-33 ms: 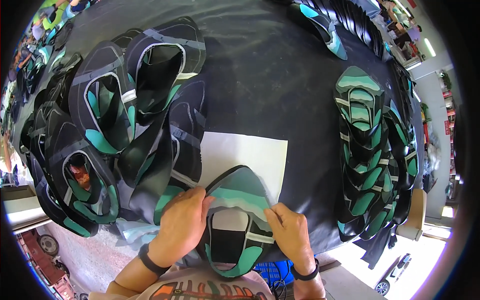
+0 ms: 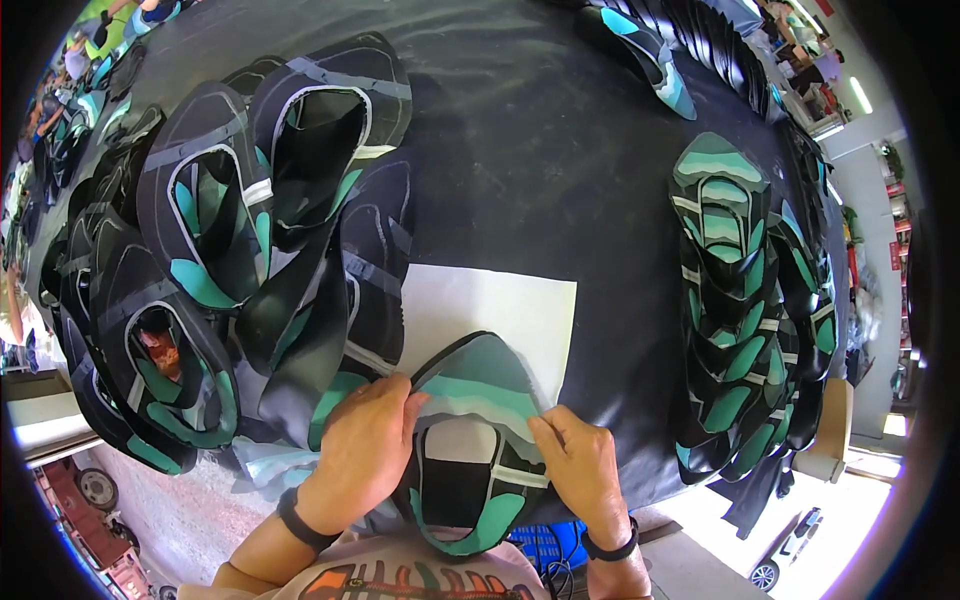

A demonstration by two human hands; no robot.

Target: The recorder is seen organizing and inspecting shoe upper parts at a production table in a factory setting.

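A black and teal shoe upper (image 2: pixel 475 385) with wavy bands across its toe lies in front of me, toe pointing away. Its toe end overlaps a white sheet (image 2: pixel 490 295) on the dark table. My left hand (image 2: pixel 365 450) is closed at the upper's left edge, thumb on the banded part. On the opposite edge, my right hand (image 2: pixel 580 465) pinches the material between thumb and fingers. Through the upper's opening, white shows at the top and black below. Its heel end hangs close to my body. The undersides of both hands are hidden.
A heap of shoe uppers (image 2: pixel 205 215), inner sides showing, covers the table's left. Overlapping uppers (image 2: pixel 725 290) form a row on the right. One more upper (image 2: pixel 645 60) lies at the far right beside a long dark stack (image 2: pixel 710 45). Light blue material (image 2: pixel 275 465) sits by my left wrist.
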